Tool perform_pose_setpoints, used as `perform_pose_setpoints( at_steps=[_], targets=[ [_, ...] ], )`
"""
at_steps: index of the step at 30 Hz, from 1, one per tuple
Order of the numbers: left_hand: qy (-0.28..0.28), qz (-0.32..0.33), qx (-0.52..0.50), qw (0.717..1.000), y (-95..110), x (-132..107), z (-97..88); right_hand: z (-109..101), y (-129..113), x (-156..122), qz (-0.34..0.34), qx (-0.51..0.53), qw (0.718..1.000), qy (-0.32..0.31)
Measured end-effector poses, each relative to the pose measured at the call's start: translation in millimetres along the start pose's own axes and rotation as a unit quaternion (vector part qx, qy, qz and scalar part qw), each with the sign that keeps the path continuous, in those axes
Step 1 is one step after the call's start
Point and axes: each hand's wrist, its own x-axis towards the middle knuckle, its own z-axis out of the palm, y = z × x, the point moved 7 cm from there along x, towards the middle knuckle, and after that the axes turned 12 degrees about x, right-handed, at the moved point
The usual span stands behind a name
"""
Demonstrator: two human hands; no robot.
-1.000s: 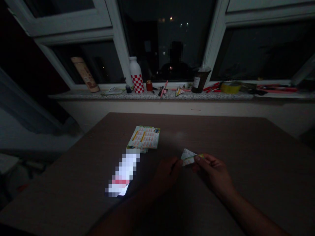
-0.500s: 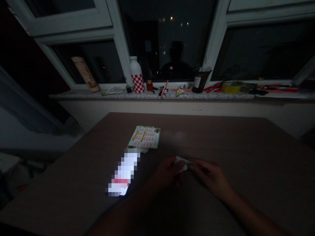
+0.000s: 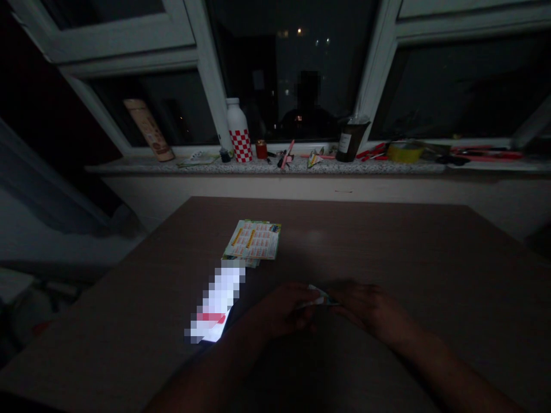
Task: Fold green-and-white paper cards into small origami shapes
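Observation:
A small folded piece of printed paper (image 3: 321,296), white with some green, is held between my two hands low over the table. My left hand (image 3: 289,307) pinches its left side, the fingers closed. At its right end my right hand (image 3: 364,304) has its fingers closed on the paper's edge, palm turned down. Much of the paper is hidden by the fingers. Left of my hands lies a lit phone (image 3: 217,304), its screen blurred out. A stack of printed sheets (image 3: 253,241) with red and yellow print rests just beyond the phone.
The brown table (image 3: 387,235) reaches to a wall under a granite sill (image 3: 193,166). On the sill stand a checkered bottle (image 3: 240,132), a tan flask (image 3: 148,131), a small red jar (image 3: 261,149), a dark drink cup (image 3: 348,140) and yellow tape (image 3: 405,152).
My right hand has turned palm down and flattened over the paper's right end. The paper has tilted and dropped slightly, still between both hands. Phone and stack stay put.

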Motion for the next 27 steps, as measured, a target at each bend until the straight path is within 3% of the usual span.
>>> perform_pose_setpoints(
  at_steps=[4,7,10,13,16,20,22,24,27],
  targets=[
    [0.008,-0.043,-0.003,0.999,-9,1,-3.3,1,1,-1,0.006,-0.004,1.000,0.002],
    [-0.018,-0.049,-0.009,0.999,-10,0,-2.0,4,5,-2,0.030,0.018,0.999,-0.007],
    [0.002,0.011,-0.012,1.000,2,-3,-6.1,2,10,-3,0.064,0.047,0.997,0.007],
    [0.067,0.139,0.084,0.984,24,-10,-10.9,-2,15,-5,0.094,0.095,0.990,0.034],
    [0.094,0.254,0.254,0.929,40,-21,0.3,-5,15,-5,0.111,0.132,0.984,0.046],
    [0.158,0.315,0.387,0.852,47,-29,9.2,-8,11,-3,0.138,0.180,0.973,0.052],
    [0.169,0.345,0.429,0.817,49,-33,12.1,-10,13,-4,0.177,0.233,0.954,0.070],
    [0.159,0.384,0.478,0.774,51,-37,16.9,-12,19,-6,0.224,0.316,0.917,0.093],
    [0.138,0.425,0.553,0.704,51,-44,24.9,-4,28,-10,0.276,0.480,0.827,0.097]
  ],
)
